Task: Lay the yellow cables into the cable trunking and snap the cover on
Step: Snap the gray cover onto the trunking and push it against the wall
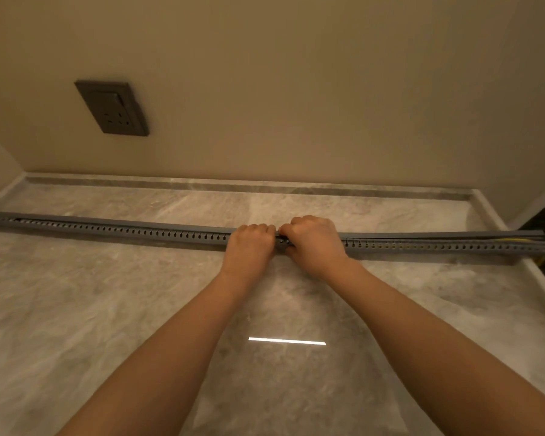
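Note:
A long grey slotted cable trunking (123, 232) lies across the marble floor from left to right. Its grey cover (438, 236) sits flush on the left stretch and stands slightly raised toward the right end. Yellow cables (516, 240) show inside the gap at the right end and hang out past it. My left hand (249, 247) and my right hand (315, 243) sit side by side at the trunking's middle, fingers curled over the cover and the thumbs at the front wall. What lies under the hands is hidden.
A beige wall with a dark socket plate (112, 108) rises behind the trunking. A marble skirting (233, 185) runs along the wall's foot, and a raised white edge (541, 284) borders the floor on the right. A bright light reflection (287, 341) lies on the floor between my forearms.

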Demonstrator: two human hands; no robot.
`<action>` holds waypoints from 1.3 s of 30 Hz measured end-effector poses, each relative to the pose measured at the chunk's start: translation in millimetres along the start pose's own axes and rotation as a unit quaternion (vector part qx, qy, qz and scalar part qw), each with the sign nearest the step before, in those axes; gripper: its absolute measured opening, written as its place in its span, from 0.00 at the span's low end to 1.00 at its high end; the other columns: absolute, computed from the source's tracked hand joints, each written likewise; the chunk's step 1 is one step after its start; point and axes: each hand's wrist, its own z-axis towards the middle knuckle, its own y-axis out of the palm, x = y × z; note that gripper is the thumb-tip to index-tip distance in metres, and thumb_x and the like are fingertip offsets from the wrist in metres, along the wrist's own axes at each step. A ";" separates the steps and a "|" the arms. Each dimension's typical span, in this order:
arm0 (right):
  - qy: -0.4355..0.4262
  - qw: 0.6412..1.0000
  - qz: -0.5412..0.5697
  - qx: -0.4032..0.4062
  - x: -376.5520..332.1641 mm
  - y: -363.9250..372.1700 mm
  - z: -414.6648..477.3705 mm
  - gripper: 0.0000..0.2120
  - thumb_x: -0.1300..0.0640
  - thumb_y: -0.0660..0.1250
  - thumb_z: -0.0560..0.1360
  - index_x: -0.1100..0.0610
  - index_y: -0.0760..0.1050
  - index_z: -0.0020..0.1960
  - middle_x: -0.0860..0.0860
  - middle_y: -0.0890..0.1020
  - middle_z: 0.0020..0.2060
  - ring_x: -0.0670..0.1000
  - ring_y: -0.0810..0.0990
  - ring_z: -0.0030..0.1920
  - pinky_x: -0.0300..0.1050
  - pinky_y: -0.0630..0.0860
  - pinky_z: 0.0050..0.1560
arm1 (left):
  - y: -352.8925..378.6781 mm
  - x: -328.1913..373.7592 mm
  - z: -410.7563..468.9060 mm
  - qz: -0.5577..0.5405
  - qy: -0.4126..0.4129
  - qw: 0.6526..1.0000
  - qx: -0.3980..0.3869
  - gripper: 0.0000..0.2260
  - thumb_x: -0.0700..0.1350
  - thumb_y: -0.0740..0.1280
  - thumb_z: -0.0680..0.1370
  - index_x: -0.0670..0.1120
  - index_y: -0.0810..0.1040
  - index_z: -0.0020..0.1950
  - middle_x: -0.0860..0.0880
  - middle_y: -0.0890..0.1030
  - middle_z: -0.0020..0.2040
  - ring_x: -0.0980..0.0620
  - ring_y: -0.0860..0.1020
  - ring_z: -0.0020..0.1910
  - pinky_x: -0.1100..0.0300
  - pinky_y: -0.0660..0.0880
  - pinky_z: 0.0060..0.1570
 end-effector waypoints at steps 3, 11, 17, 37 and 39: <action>0.001 1.000 0.010 0.008 3.1 1.5 -1.6 0.10 0.53 0.62 0.76 0.53 0.76 0.55 0.51 0.81 0.47 0.54 0.77 0.48 0.45 0.66 0.39 | -1.0 -2.2 0.3 0.008 0.023 1.000 0.005 0.08 0.42 0.57 0.80 0.43 0.74 0.53 0.46 0.81 0.49 0.46 0.79 0.47 0.56 0.71 0.46; -0.037 0.997 0.067 -0.002 19.0 3.0 -13.2 0.19 0.57 0.61 0.76 0.51 0.69 0.66 0.50 0.77 0.57 0.53 0.72 0.57 0.47 0.70 0.42 | -4.7 -0.8 0.4 0.018 0.023 0.999 -0.019 0.10 0.47 0.58 0.80 0.43 0.73 0.56 0.47 0.80 0.52 0.47 0.78 0.48 0.57 0.70 0.47; -0.040 0.997 0.071 -0.014 49.2 -0.6 -24.3 0.20 0.59 0.62 0.75 0.50 0.69 0.66 0.50 0.78 0.57 0.54 0.72 0.57 0.48 0.72 0.45 | -6.8 2.1 3.8 0.030 -0.002 0.999 -0.037 0.12 0.50 0.59 0.79 0.44 0.72 0.58 0.46 0.79 0.53 0.46 0.77 0.50 0.55 0.71 0.49; 0.043 0.997 -0.058 -0.030 51.2 -8.0 -43.3 0.11 0.60 0.61 0.76 0.55 0.72 0.57 0.51 0.78 0.51 0.53 0.74 0.52 0.45 0.66 0.38 | -4.6 -2.4 5.9 0.056 0.026 0.997 -0.045 0.11 0.50 0.59 0.79 0.44 0.72 0.55 0.47 0.80 0.51 0.47 0.78 0.49 0.56 0.72 0.45; 0.045 0.997 -0.057 -0.034 51.5 -9.7 -41.4 0.10 0.59 0.61 0.75 0.55 0.73 0.56 0.52 0.79 0.50 0.53 0.75 0.51 0.46 0.67 0.39 | -3.0 -3.7 5.6 0.056 0.037 0.997 -0.038 0.11 0.50 0.59 0.79 0.44 0.72 0.55 0.47 0.80 0.51 0.47 0.78 0.48 0.56 0.72 0.44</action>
